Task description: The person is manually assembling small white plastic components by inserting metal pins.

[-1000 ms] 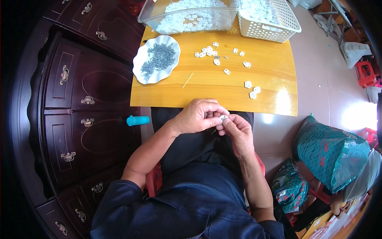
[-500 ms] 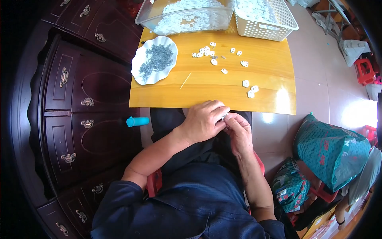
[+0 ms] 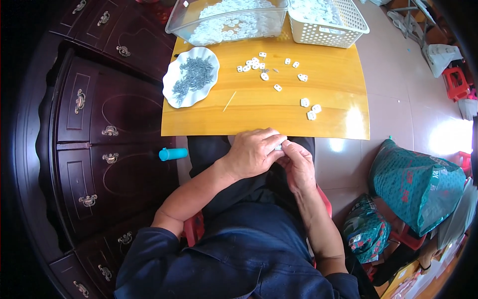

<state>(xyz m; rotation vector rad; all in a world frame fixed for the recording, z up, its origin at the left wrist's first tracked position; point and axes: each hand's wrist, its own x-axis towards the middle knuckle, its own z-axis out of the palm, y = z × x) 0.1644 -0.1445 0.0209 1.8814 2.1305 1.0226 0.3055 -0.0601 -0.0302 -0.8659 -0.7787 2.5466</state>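
Here we are, both hands meeting just off the near edge of the bench (image 3: 279,119), over the dark-clad lap. Between them sits a small white piece (image 3: 278,147), only a pale sliver showing; its shape and face are hidden by the grip. The left hand (image 3: 252,155) has thumb and fingers pinched narrow on it from one side, the right hand (image 3: 299,163) pinches it from the other.

Up on the yellow wood-grain top, look at the loose white pieces (image 3: 255,64), rounded little blocks with dark holes, bunched toward the far edge; three more (image 3: 311,115) lie nearer the right edge. By the left edge, a wavy-rimmed white dish (image 3: 170,74) carries a heap of grey slivers (image 3: 195,74), and a thin yellowish stick (image 3: 230,100) lies alone near it. Along the far edge, a clear tub (image 3: 180,27) and a white perforated basket (image 3: 326,39), both loaded with white pieces.

Around the bench: dark red cabinets (image 3: 132,107) at left, a turquoise cylinder (image 3: 173,154) beside them, bulging teal bags (image 3: 416,184) and a red stool (image 3: 456,83) at right on shiny tiles (image 3: 388,112).
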